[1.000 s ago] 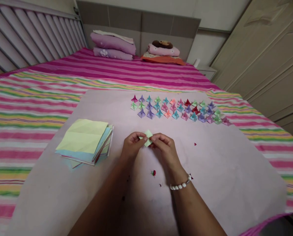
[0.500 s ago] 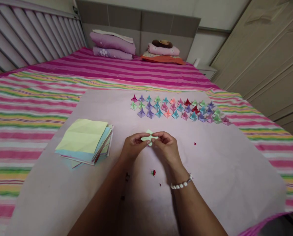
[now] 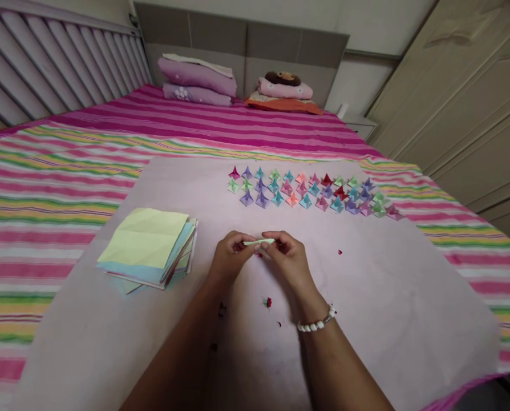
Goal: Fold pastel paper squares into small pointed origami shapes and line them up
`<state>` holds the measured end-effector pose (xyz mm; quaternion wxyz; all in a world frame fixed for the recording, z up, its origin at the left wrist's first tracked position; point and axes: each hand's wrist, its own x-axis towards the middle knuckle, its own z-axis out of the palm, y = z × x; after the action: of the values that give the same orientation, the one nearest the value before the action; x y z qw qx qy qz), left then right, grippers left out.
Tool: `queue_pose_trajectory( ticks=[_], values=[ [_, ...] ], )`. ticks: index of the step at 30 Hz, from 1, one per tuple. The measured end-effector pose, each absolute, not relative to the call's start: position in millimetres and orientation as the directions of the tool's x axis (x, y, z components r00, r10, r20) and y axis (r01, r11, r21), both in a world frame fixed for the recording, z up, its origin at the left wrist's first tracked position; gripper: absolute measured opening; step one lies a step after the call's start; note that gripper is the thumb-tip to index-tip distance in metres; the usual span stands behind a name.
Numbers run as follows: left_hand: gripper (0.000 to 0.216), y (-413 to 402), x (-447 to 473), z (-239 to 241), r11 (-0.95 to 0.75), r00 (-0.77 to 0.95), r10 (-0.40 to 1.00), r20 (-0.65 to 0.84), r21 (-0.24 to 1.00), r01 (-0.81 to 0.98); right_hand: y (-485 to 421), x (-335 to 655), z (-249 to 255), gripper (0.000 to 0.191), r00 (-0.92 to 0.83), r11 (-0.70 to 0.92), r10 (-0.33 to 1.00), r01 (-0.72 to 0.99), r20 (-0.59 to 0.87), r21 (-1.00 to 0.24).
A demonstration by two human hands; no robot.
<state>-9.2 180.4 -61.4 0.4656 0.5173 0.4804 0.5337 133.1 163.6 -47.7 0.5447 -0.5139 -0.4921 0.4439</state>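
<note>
Between my two hands is a small pale green folded paper (image 3: 260, 242), seen as a thin flat strip. My left hand (image 3: 233, 255) pinches its left end between thumb and fingers. The right end is gripped the same way by my right hand (image 3: 288, 252), which has a white bead bracelet (image 3: 317, 325) at the wrist. Both hands are just above a large pale sheet (image 3: 366, 319). Beyond them stand rows of small folded paper pieces (image 3: 306, 200) in purple, blue, green, pink and red.
A stack of square paper (image 3: 146, 237), yellow on top, lies to the left. Small red, green and dark bits (image 3: 267, 302) are scattered near my forearms. Striped bedding (image 3: 32, 251) surrounds the sheet. Folded pillows (image 3: 199, 80) rest by the headboard (image 3: 216, 28).
The green paper has gone from an opened diamond shape to a thin strip, folded flat or tipped edge-on. My hands stay in almost the same place, still pinching it.
</note>
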Motion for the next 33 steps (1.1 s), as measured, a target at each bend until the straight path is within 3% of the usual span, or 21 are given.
queue_pose_trajectory(
  ticks=[4,8,17,20,24,29,33],
  values=[
    [0.025,180,-10,-56,0.007,0.066,0.998,0.005,0.985,-0.172,163,133,-46,0.014,0.090,0.127,0.987,0.036,0.130,-0.991],
    [0.032,176,-7,-49,0.168,0.164,0.978,-0.129,0.952,-0.256,162,132,-45,0.018,0.029,0.051,0.998,-0.076,0.049,-0.996],
    [0.029,173,-2,-59,0.004,-0.019,1.000,-0.008,0.985,-0.171,162,130,-48,0.024,0.017,-0.060,0.998,-0.129,-0.063,-0.990],
    [0.027,173,0,-62,0.057,-0.004,0.998,-0.060,0.959,-0.278,162,131,-48,0.024,0.037,-0.063,0.997,-0.144,-0.069,-0.988],
    [0.032,174,2,-64,0.183,0.158,0.980,-0.124,0.876,-0.447,162,132,-47,0.024,0.109,-0.030,0.993,-0.191,-0.052,-0.981],
    [0.026,175,1,-63,0.178,0.168,0.980,-0.108,0.854,-0.488,161,130,-47,0.029,0.079,-0.011,0.997,-0.159,-0.023,-0.987],
    [0.029,175,0,-61,0.244,0.165,0.968,-0.188,0.857,-0.454,161,130,-46,0.026,0.013,-0.008,1.000,-0.176,-0.011,-0.984]
  ],
)
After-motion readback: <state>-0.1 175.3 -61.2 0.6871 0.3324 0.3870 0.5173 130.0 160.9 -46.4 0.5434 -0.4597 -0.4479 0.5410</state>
